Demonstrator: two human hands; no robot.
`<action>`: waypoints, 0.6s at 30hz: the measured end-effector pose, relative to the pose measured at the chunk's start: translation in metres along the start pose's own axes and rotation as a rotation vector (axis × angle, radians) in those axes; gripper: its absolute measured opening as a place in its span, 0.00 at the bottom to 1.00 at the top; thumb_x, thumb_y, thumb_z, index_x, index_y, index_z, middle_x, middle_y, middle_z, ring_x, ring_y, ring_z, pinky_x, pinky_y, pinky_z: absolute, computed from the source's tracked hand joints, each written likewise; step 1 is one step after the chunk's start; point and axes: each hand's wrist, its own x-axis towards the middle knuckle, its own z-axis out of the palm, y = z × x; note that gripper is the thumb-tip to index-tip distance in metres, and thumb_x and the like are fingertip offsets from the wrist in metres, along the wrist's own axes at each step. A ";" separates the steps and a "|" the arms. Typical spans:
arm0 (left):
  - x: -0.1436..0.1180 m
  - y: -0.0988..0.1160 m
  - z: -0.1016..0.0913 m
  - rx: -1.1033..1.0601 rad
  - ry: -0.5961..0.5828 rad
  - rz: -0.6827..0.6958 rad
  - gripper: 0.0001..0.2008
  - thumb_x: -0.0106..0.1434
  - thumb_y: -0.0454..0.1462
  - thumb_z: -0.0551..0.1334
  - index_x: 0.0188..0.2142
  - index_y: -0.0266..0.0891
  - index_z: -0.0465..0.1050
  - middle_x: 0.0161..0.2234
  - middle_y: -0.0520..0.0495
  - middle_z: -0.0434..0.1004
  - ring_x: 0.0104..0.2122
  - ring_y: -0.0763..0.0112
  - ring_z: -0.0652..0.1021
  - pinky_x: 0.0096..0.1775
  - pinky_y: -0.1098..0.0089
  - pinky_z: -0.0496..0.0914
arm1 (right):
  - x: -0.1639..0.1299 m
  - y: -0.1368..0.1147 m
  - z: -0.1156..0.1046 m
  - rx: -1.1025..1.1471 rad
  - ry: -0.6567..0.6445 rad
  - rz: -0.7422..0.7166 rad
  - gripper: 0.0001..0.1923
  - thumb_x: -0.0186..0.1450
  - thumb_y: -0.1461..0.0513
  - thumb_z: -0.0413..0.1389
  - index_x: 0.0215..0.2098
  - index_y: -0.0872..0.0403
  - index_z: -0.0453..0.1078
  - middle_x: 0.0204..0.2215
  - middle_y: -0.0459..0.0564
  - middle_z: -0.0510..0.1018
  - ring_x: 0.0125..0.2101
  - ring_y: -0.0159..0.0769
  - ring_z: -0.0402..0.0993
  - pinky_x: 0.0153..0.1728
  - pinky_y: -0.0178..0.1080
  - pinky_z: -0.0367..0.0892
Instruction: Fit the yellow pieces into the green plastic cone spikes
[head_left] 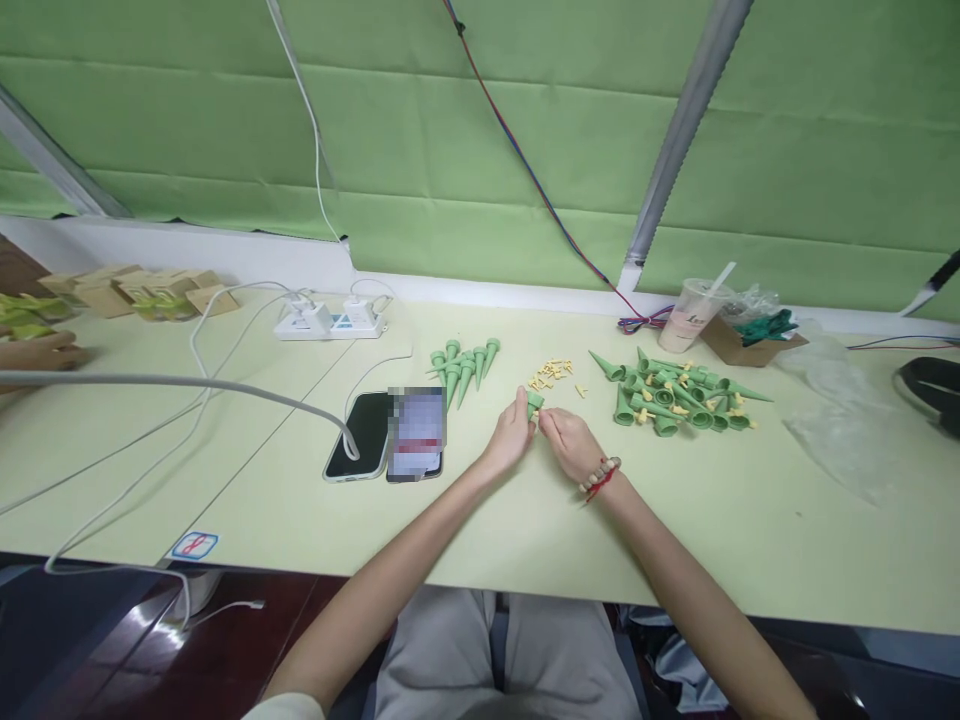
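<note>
Left hand: left hand raised just off the table, fingers curled and closed round a green cone; thumb side faces the right hand.
Right hand: right hand just beside the left, fingertips brought together at the cone's near end by a small yellow piece; whether they pinch that piece or only touch the cone, cannot tell. Bead bracelet with a red cord on the wrist.
Green cone: between the two hands, mostly covered by the left fingers; only its wide end shows above them. Held off the table top.
Yellow bits: small pile of yellow pieces on the table just beyond the hands, loosely scattered.
Cone row: cluster of green cones beyond and to the left of the hands, tips pointing toward the person, lying side by side.
Cone heap: larger loose heap of cones to the right, mixed with yellow bits, lying every way.
Phones: two phones flat on the table left of the hands, one with a cable plugged in.
Far edge: power strip near the wall; plastic cup with a straw beside a cardboard box.
Far left: another person's hand at the table edge, by small boxes.
</note>
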 end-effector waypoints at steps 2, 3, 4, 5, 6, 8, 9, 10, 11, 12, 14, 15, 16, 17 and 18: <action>-0.001 0.000 0.002 0.065 0.084 0.092 0.26 0.59 0.57 0.40 0.22 0.39 0.55 0.12 0.57 0.54 0.13 0.79 0.60 0.18 0.75 0.55 | 0.000 -0.004 0.007 0.344 -0.049 0.208 0.25 0.62 0.44 0.36 0.17 0.50 0.48 0.14 0.42 0.53 0.17 0.31 0.55 0.24 0.37 0.58; -0.002 0.000 0.002 0.088 0.121 0.140 0.25 0.60 0.56 0.41 0.24 0.39 0.56 0.14 0.57 0.55 0.14 0.79 0.62 0.19 0.75 0.56 | 0.000 -0.006 0.009 0.519 -0.085 0.302 0.25 0.61 0.42 0.37 0.16 0.50 0.45 0.13 0.40 0.49 0.15 0.30 0.52 0.21 0.36 0.57; -0.002 0.000 0.003 0.108 0.155 0.185 0.24 0.60 0.56 0.42 0.25 0.39 0.56 0.15 0.57 0.56 0.15 0.79 0.62 0.20 0.75 0.57 | 0.001 -0.007 0.011 0.666 -0.125 0.371 0.26 0.60 0.41 0.38 0.16 0.50 0.43 0.12 0.38 0.46 0.14 0.29 0.50 0.19 0.35 0.56; -0.003 0.001 0.003 0.123 0.180 0.219 0.23 0.60 0.56 0.43 0.26 0.39 0.56 0.15 0.58 0.56 0.16 0.79 0.62 0.20 0.76 0.58 | 0.001 -0.008 0.012 0.763 -0.165 0.415 0.26 0.59 0.40 0.39 0.17 0.50 0.42 0.12 0.37 0.45 0.14 0.28 0.49 0.18 0.34 0.56; -0.003 0.002 0.002 0.130 0.192 0.231 0.23 0.59 0.56 0.43 0.26 0.39 0.56 0.15 0.58 0.55 0.15 0.80 0.62 0.20 0.76 0.58 | 0.001 -0.008 0.012 0.798 -0.195 0.438 0.26 0.58 0.40 0.39 0.17 0.50 0.43 0.12 0.37 0.45 0.14 0.28 0.50 0.18 0.34 0.56; -0.002 0.005 0.001 0.105 0.154 0.172 0.24 0.59 0.57 0.42 0.25 0.40 0.56 0.13 0.58 0.55 0.13 0.80 0.61 0.19 0.76 0.58 | 0.001 -0.006 0.009 0.683 -0.166 0.417 0.25 0.59 0.40 0.39 0.18 0.50 0.48 0.13 0.38 0.50 0.14 0.29 0.53 0.18 0.34 0.57; -0.002 0.006 0.000 0.080 0.115 0.110 0.25 0.59 0.58 0.41 0.25 0.40 0.56 0.12 0.59 0.54 0.12 0.79 0.61 0.17 0.76 0.57 | 0.001 -0.003 0.006 0.548 -0.117 0.368 0.24 0.60 0.41 0.40 0.20 0.51 0.52 0.14 0.40 0.55 0.16 0.30 0.56 0.19 0.35 0.58; -0.001 0.008 -0.002 0.054 0.069 0.042 0.26 0.58 0.58 0.39 0.25 0.40 0.56 0.10 0.58 0.54 0.10 0.78 0.60 0.15 0.75 0.56 | 0.001 0.000 0.003 0.384 -0.061 0.293 0.22 0.60 0.43 0.41 0.23 0.52 0.56 0.16 0.41 0.59 0.18 0.31 0.59 0.21 0.35 0.59; -0.001 0.008 -0.003 0.029 0.020 -0.022 0.27 0.57 0.59 0.37 0.24 0.40 0.56 0.09 0.58 0.54 0.09 0.77 0.60 0.14 0.75 0.56 | 0.001 0.002 0.000 0.209 -0.007 0.201 0.20 0.62 0.45 0.43 0.27 0.52 0.58 0.19 0.43 0.63 0.20 0.32 0.61 0.23 0.35 0.60; -0.001 0.009 -0.005 0.007 -0.028 -0.077 0.28 0.57 0.60 0.36 0.23 0.40 0.56 0.08 0.58 0.54 0.08 0.77 0.61 0.13 0.75 0.55 | 0.001 0.005 -0.002 0.042 0.034 0.104 0.17 0.63 0.48 0.43 0.29 0.52 0.59 0.21 0.45 0.65 0.23 0.33 0.63 0.26 0.36 0.60; 0.000 0.009 -0.008 -0.020 -0.122 -0.158 0.30 0.56 0.61 0.35 0.21 0.40 0.55 0.07 0.56 0.54 0.08 0.76 0.62 0.12 0.75 0.54 | 0.001 0.009 -0.006 -0.229 0.048 -0.053 0.14 0.65 0.53 0.42 0.28 0.52 0.59 0.24 0.48 0.68 0.28 0.35 0.64 0.30 0.37 0.60; 0.000 0.008 -0.009 -0.018 -0.159 -0.181 0.30 0.55 0.61 0.35 0.20 0.40 0.55 0.07 0.56 0.54 0.07 0.76 0.62 0.11 0.75 0.53 | 0.001 0.010 -0.007 -0.326 0.045 -0.105 0.14 0.66 0.55 0.40 0.27 0.52 0.58 0.25 0.49 0.68 0.29 0.36 0.65 0.32 0.37 0.59; 0.001 0.007 -0.009 -0.007 -0.176 -0.185 0.30 0.55 0.61 0.35 0.19 0.40 0.54 0.07 0.56 0.54 0.07 0.77 0.60 0.11 0.75 0.51 | 0.001 0.010 -0.007 -0.402 0.045 -0.140 0.14 0.67 0.57 0.38 0.27 0.52 0.58 0.25 0.50 0.69 0.30 0.36 0.65 0.32 0.36 0.59; 0.001 0.006 -0.009 0.010 -0.171 -0.166 0.30 0.56 0.61 0.35 0.18 0.40 0.54 0.06 0.56 0.52 0.07 0.78 0.59 0.12 0.75 0.50 | 0.000 0.010 -0.006 -0.459 0.046 -0.161 0.15 0.67 0.58 0.38 0.26 0.52 0.57 0.25 0.50 0.69 0.29 0.37 0.65 0.31 0.36 0.59; 0.001 0.004 -0.008 0.028 -0.148 -0.126 0.30 0.56 0.61 0.35 0.16 0.40 0.52 0.06 0.56 0.51 0.07 0.79 0.57 0.12 0.75 0.50 | 0.000 0.009 -0.005 -0.496 0.047 -0.173 0.15 0.68 0.59 0.37 0.26 0.52 0.57 0.24 0.50 0.69 0.29 0.36 0.65 0.30 0.36 0.59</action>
